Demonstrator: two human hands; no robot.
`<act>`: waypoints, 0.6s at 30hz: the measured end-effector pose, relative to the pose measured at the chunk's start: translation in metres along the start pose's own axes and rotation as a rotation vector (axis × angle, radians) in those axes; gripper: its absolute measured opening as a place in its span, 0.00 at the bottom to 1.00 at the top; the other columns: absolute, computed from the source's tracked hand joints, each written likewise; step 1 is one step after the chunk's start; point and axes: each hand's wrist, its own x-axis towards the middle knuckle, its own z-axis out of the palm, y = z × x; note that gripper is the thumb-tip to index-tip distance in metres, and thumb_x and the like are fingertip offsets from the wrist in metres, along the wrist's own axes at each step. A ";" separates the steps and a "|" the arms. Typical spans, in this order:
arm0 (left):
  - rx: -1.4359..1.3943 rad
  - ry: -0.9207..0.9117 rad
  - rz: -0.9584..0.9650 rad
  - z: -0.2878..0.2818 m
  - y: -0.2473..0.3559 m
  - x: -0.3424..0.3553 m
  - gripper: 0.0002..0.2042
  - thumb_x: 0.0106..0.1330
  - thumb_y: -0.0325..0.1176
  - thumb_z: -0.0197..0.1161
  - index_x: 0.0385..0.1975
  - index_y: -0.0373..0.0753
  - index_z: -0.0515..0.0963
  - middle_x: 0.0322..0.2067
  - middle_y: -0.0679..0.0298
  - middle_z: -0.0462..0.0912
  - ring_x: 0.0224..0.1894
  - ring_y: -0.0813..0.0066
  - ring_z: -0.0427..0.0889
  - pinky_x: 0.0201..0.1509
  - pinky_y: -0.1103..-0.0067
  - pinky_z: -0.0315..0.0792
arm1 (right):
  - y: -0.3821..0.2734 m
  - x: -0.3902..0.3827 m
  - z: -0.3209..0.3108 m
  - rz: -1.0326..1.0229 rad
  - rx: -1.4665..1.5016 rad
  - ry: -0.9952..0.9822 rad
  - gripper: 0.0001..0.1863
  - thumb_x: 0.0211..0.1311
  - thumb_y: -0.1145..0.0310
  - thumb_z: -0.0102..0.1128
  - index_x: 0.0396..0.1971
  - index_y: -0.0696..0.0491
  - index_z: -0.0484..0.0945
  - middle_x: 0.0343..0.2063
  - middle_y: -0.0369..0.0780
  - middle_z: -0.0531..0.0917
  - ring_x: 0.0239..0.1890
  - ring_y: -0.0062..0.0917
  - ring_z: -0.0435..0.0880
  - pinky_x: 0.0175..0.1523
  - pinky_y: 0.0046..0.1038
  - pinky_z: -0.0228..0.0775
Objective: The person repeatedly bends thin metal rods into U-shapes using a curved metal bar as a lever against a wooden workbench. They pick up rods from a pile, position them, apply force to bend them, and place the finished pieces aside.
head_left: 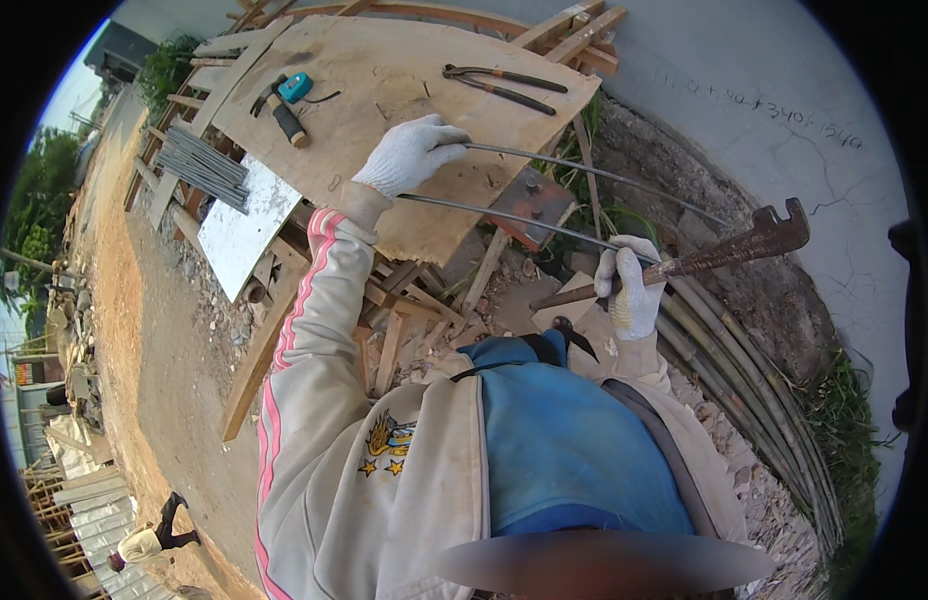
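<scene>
My left hand (pixel 409 158), in a white knit glove, is closed over the plywood tabletop (pixel 384 75). Its fingers pinch a thin steel rod (pixel 594 175) that runs right toward the wall. A second stretch of rod (pixel 524 217) passes below the wrist toward my other hand; whether both are one bent piece is hidden. My right hand (pixel 632 285), also gloved, wraps round a rusty rebar bending bar (pixel 724 250) with a notched, hooked head. Under the rods, a rusty metal plate with bolts (pixel 534 205) sits at the table's right edge.
On the plywood lie a hammer (pixel 284 118), a teal tape measure (pixel 296 87) and long-handled pincers (pixel 504 85); nails stick up. Cut rods (pixel 202 168) are stacked at the left. Bamboo poles (pixel 744 370) lie at right beside the wall (pixel 764 60). A person (pixel 149 543) is far off.
</scene>
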 end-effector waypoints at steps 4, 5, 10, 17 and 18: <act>0.054 -0.170 0.155 0.005 -0.035 0.014 0.15 0.71 0.42 0.63 0.51 0.43 0.86 0.44 0.56 0.82 0.48 0.53 0.82 0.53 0.67 0.76 | 0.048 -0.063 0.036 0.085 -0.050 0.113 0.14 0.77 0.68 0.58 0.54 0.61 0.77 0.26 0.38 0.80 0.21 0.17 0.74 0.27 0.22 0.66; 0.073 -0.185 0.173 0.008 -0.040 0.015 0.15 0.71 0.43 0.63 0.51 0.44 0.86 0.44 0.56 0.82 0.49 0.53 0.82 0.54 0.66 0.76 | 0.057 -0.071 0.044 0.090 -0.056 0.126 0.15 0.77 0.67 0.58 0.55 0.61 0.76 0.26 0.38 0.80 0.21 0.17 0.74 0.26 0.21 0.66; 0.242 -0.134 0.245 0.020 -0.048 0.026 0.16 0.71 0.45 0.62 0.52 0.47 0.86 0.48 0.59 0.83 0.52 0.53 0.81 0.59 0.64 0.74 | 0.087 -0.078 0.071 0.164 -0.149 0.268 0.17 0.78 0.65 0.58 0.57 0.61 0.76 0.25 0.38 0.80 0.20 0.17 0.75 0.25 0.21 0.65; 0.368 -0.006 -0.259 0.042 -0.029 0.025 0.24 0.68 0.53 0.64 0.57 0.45 0.81 0.51 0.53 0.82 0.57 0.52 0.80 0.60 0.61 0.74 | 0.108 -0.083 0.093 0.347 -0.253 0.222 0.13 0.74 0.63 0.65 0.34 0.57 0.83 0.19 0.34 0.80 0.17 0.16 0.75 0.23 0.21 0.63; 0.336 0.005 -0.270 0.046 -0.026 0.020 0.27 0.68 0.56 0.63 0.58 0.44 0.80 0.52 0.51 0.82 0.58 0.51 0.79 0.61 0.60 0.73 | 0.109 -0.088 0.096 0.375 -0.258 0.191 0.12 0.73 0.63 0.65 0.34 0.57 0.83 0.18 0.34 0.80 0.17 0.16 0.75 0.23 0.21 0.63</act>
